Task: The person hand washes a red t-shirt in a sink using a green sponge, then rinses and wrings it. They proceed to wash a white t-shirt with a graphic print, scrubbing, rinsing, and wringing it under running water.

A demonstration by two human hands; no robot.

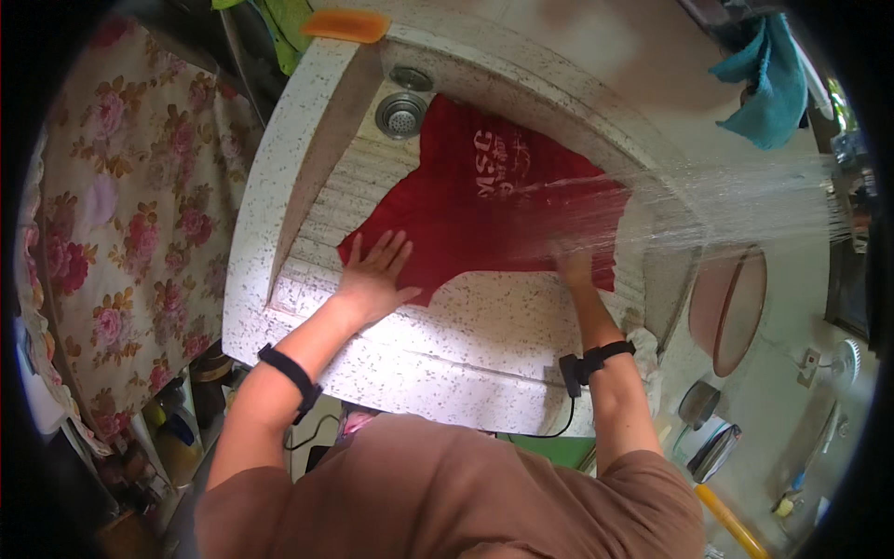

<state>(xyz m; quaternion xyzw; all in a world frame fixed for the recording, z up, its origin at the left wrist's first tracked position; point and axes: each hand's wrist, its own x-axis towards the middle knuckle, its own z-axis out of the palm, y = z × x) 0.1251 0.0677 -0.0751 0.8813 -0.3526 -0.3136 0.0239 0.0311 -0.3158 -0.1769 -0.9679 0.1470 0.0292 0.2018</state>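
Observation:
A red garment (466,205) with white printing lies spread over the ribbed floor of a speckled stone sink (428,349). My left hand (372,275) rests flat on its lower left corner, with the fingers spread. At its lower right edge is my right hand (575,267), whose fingers are hidden by spray and blur. A fan of water (726,210) comes in from the right and strikes the garment's right half and the area around my right hand.
A metal drain (402,115) sits in the sink's far left corner, with an orange tray-like piece (345,26) on the rim beyond it. A flowered curtain (140,224) hangs at left. At right are a pink basin (731,312), a teal cloth (768,84) and a small fan (844,361).

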